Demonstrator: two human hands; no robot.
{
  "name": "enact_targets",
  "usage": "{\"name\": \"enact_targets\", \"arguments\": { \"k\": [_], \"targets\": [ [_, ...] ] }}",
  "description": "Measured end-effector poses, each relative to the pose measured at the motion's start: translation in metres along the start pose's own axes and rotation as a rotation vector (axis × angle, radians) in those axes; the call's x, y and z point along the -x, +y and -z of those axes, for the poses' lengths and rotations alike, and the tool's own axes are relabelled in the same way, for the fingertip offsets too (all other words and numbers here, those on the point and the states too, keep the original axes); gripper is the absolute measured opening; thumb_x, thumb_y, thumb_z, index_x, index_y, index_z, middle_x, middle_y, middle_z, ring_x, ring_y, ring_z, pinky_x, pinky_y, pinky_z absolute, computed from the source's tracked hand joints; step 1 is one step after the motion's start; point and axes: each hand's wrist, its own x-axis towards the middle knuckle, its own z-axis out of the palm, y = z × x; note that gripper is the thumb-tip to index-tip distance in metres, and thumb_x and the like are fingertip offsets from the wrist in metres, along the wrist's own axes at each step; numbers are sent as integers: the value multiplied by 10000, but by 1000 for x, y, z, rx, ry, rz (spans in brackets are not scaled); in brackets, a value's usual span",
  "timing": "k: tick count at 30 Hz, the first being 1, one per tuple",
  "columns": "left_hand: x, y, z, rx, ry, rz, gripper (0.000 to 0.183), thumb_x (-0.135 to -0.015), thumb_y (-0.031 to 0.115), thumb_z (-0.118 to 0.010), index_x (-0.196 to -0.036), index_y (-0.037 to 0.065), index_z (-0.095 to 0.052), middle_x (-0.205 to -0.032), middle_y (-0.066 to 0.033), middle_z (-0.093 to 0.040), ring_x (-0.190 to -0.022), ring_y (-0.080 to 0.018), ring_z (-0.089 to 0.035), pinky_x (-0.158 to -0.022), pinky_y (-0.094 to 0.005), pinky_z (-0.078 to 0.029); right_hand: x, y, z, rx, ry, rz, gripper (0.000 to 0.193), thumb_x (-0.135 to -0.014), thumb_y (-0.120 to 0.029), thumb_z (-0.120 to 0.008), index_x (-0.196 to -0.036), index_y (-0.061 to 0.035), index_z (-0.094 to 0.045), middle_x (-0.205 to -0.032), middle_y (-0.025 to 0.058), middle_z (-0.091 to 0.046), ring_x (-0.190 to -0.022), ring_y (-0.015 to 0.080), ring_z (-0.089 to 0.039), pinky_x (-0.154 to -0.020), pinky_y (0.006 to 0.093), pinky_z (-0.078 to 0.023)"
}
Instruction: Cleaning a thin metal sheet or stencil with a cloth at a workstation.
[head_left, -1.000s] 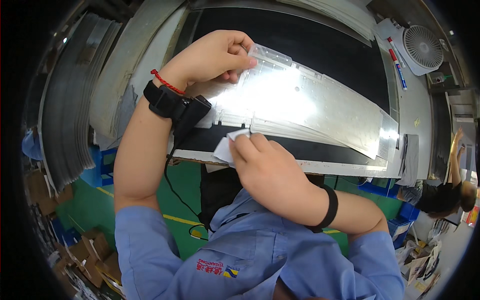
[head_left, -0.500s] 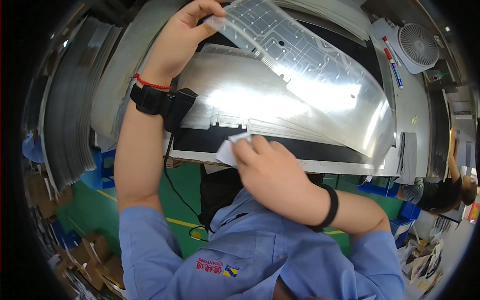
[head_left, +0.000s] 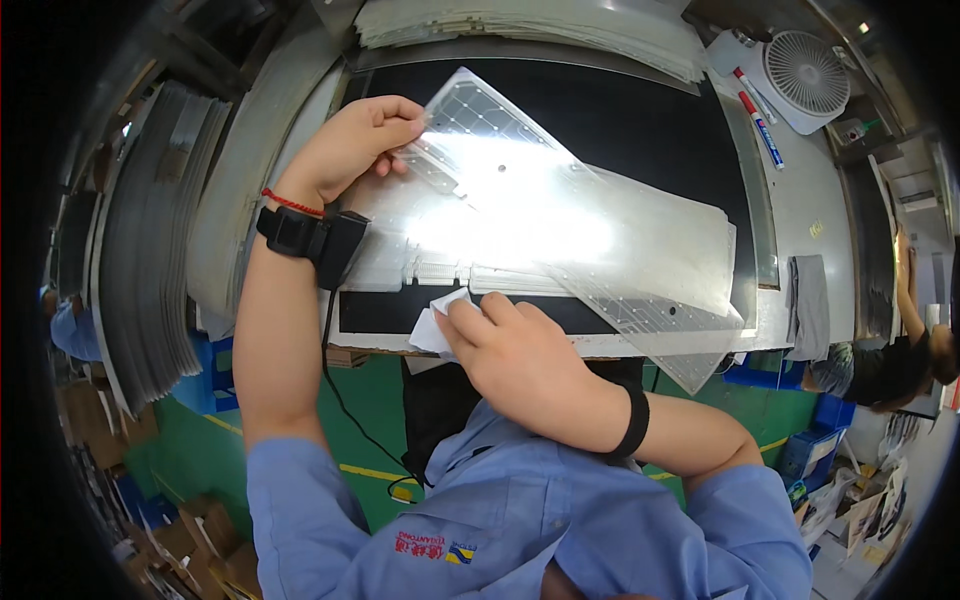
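My left hand (head_left: 355,148) pinches the upper left end of a clear plastic sheet (head_left: 640,312) printed with pale circuit-like lines. The sheet slants across a stack of similar clear sheets (head_left: 680,220), and its lower right corner reaches past the table's near edge. Strong glare hides part of its surface. Close to that same edge, my right hand (head_left: 525,350) is closed on a folded white wipe (head_left: 430,328); I cannot tell whether it is cloth or paper. Around my left wrist is a black strapped device (head_left: 312,238) with a cable hanging down.
A black mat (head_left: 640,120) covers the tabletop beneath the stack. More sheets (head_left: 530,25) lie at the far side. Tall stacks of thin sheets (head_left: 150,240) stand at left. At right are a white fan (head_left: 806,80), markers (head_left: 762,130) and a grey cloth (head_left: 807,305). Another person (head_left: 880,370) is far right.
My left hand has come down toward me, bringing the clear sheet lower and flatter over the stack. My right hand keeps the white wipe near the front edge, shifted slightly left.
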Motion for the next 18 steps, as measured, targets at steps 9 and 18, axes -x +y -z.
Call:
{"name": "enact_targets", "arguments": {
  "k": [9,18],
  "targets": [
    [-13,-21,36,389,280,-228,282,-1052,173,-553,-1263,-14,-575,-1055,-56,-661,-836,-60,-633,-694,-159,-500,3,0,-4,-37,39,-23,432,-815,-115,-623,-1224,17,-668,-1014,47,-565,-893,188,-570,-698,291,-500],
    [-3,-8,29,353,407,-227,528,-1019,247,-626,-1461,2,-474,-1424,-153,-533,-1283,-229,-547,-1043,-329,-486,4,4,1,-78,14,-29,412,-817,-116,-627,-1201,28,-668,-1014,57,-567,-900,204,-579,-720,305,-518]
  ]
}}
